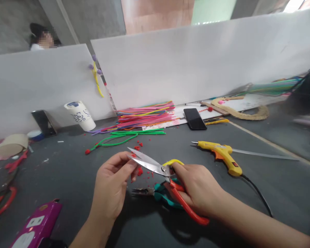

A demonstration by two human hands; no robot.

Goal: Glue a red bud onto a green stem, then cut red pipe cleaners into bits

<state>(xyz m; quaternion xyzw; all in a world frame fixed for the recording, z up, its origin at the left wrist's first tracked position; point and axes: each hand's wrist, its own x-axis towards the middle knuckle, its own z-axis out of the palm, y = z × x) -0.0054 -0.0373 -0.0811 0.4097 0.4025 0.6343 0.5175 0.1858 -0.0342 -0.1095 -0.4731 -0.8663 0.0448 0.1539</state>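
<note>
Handwriting [80, 116], blue and illegible, on white cylinder [88, 124] beyond scissors [155, 167]

1. The table [74, 182] is dark grey. Little red bits [140, 171] lie near its middle, like the middle of a clock.
2. Twelve o'clock: thin green sticks [134, 133].
3. Three o'clock: a yellow glue gun [222, 153], lying down.
4. Eight o'clock: a purple box [45, 213].
5. Between ten and eleven: a white cup [80, 117] with blue marks.
</note>
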